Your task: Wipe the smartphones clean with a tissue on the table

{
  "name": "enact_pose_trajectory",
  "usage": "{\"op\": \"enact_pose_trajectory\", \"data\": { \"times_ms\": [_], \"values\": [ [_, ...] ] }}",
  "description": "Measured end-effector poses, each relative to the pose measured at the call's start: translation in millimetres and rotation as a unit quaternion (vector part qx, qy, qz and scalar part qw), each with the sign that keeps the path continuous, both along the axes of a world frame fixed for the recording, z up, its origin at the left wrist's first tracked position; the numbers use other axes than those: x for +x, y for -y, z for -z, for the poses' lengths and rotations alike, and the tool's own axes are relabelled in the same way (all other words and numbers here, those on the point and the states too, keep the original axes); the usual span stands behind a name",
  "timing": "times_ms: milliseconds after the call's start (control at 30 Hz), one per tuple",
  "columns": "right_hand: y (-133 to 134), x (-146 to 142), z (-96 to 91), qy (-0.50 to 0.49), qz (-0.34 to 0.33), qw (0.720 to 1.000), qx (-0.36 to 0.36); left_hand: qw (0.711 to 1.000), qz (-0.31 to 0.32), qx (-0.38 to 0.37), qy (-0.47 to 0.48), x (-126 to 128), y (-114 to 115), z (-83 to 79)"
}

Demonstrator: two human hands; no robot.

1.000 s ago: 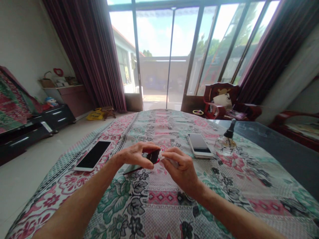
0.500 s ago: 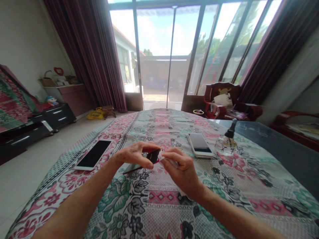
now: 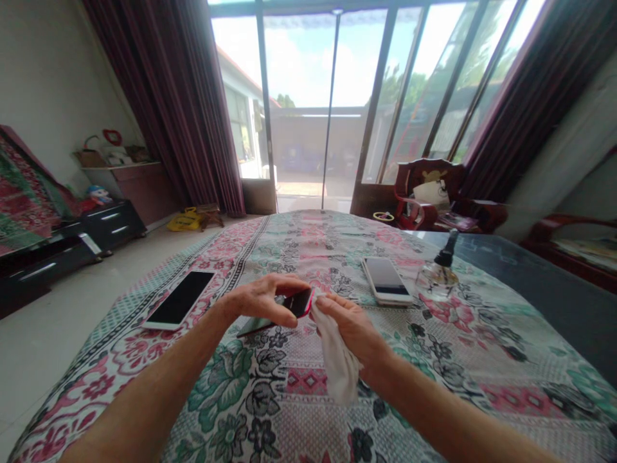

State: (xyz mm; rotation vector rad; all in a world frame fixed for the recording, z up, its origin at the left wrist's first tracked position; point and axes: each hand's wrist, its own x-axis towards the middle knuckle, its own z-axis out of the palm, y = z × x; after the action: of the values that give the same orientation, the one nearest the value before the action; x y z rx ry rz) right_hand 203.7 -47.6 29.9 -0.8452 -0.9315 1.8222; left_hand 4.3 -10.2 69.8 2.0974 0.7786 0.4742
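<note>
Glass doors across the far end, daylight behind. Dark purple curtains drawn to both sides. Nearer, a large table under a flowered tablecloth in pink, green, black and white. Dark tabletop adjoining at right; carved red-brown chair beyond it, things piled on the seat. Black drawer unit by the left wall; yellow bag on the floor near the curtain.

Left hand: half open, thumb below and fingers above, bridging a red-edged phone and gripping it by its two long sides. Right hand: fingers closed in a pinch on a white cloth, most of which hangs loose below the grip, over the tablecloth. Pinched part of the cloth meets the near-right end of the phone.

Spray bottle, clear with black top, upright at right. White phone lies dark face up, left of the left hand. Pale-framed phone lies near the bottle, on its left.

Red-edged phone: dark face, tilted, between the two hands near table centre. Flat dark-edged piece under the left hand, partly hidden; cannot tell whether it joins the phone.
</note>
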Motion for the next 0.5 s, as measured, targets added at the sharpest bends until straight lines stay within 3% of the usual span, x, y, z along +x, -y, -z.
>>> {"op": "enact_pose_trajectory", "data": {
  "times_ms": [233,500],
  "values": [
    [-1.7,0.3,2.7,0.055,0.053,0.996,0.041,0.997,-0.001,0.066,-0.037,3.7,0.6,-1.4],
    [-2.9,3.2,2.0,0.126,0.069,0.985,0.095,0.996,0.002,0.069,-0.048,4.8,0.3,-0.6]
  ]
}}
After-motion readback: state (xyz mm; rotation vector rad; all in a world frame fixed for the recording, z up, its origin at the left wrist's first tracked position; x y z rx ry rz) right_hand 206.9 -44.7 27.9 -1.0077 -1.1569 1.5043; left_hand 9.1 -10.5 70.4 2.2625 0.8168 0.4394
